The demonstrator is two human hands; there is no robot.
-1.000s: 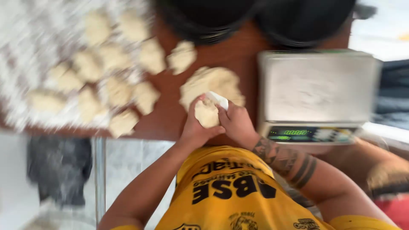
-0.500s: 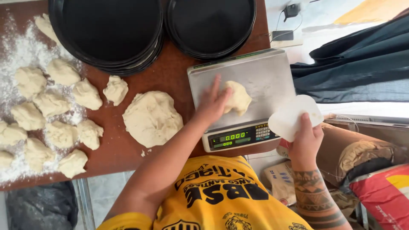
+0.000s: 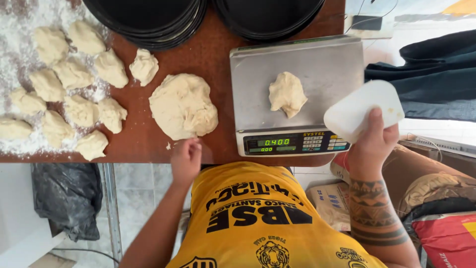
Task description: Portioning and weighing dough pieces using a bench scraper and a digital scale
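Our left hand (image 3: pixel 186 160) left the dough piece (image 3: pixel 287 93) on the scale (image 3: pixel 317 69), fingers loosely curled, empty; right hand (image 3: pixel 372 144) clamps the scraper (image 3: pixel 359 106) beside it; we wait until the reading settles.

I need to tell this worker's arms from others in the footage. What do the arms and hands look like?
Both hands are bare, no gloves. The right forearm carries dark banded geometric tattoos above the right hand; the left hand and its arm show none. The yellow shirt leaves both forearms uncovered.
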